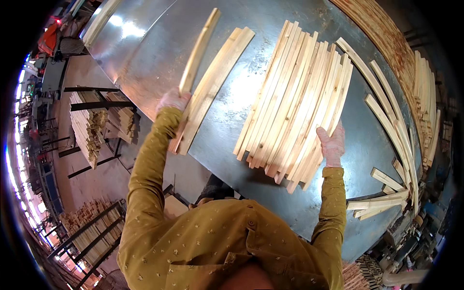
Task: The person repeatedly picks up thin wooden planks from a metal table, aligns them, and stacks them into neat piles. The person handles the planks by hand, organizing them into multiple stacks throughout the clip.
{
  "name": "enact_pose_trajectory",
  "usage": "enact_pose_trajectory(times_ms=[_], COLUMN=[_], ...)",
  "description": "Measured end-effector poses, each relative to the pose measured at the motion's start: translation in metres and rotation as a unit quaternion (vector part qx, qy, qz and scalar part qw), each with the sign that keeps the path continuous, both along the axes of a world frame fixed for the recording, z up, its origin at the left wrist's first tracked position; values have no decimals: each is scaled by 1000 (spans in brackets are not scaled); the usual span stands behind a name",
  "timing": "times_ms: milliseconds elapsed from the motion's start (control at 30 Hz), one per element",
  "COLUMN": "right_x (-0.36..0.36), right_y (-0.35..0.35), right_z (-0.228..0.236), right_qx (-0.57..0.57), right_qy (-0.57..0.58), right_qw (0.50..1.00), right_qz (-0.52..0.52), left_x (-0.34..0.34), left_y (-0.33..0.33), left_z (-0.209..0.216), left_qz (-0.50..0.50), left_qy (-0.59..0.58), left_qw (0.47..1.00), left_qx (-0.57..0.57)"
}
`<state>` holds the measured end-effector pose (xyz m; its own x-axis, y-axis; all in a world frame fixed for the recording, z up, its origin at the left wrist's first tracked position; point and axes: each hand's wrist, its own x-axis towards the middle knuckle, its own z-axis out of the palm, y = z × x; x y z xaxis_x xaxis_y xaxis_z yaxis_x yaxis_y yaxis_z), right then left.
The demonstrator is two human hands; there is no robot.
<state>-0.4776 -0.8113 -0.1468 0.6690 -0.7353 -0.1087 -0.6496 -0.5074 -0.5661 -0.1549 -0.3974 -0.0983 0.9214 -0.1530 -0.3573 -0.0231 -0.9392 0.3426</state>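
Note:
My left hand (173, 100), in a pale glove, is closed around the near end of a narrow wooden strip (200, 50). That strip points away from me, its far end apart from the others. Right beside it lies a small group of wooden strips (215, 79), their near ends jutting over the table edge. A wide row of wooden strips (295, 104) lies side by side in the middle, its ends uneven. At its right side, my right hand (332, 145), also gloved, grips the outermost strip near its near end, thumb on top; its other fingers are partly hidden.
The shiny metal table (217, 140) carries loose strips (394, 121) and short offcuts (386, 181) at the right. Stacked timber (425, 106) stands beyond the right edge. To the left are racks of timber (89, 128) and another loaded rack (92, 227) below.

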Motion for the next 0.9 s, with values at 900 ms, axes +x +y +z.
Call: enact_pose_trajectory(times_ms=[900], right_x=[223], right_y=[258], right_z=[35], right_qx=[24], right_qy=[-141], right_qw=[986], right_qz=[-86], left_x=[114], left_y=[83], left_z=[19], left_qz=[-55], left_qy=[130], left_qw=[990], left_qx=[29])
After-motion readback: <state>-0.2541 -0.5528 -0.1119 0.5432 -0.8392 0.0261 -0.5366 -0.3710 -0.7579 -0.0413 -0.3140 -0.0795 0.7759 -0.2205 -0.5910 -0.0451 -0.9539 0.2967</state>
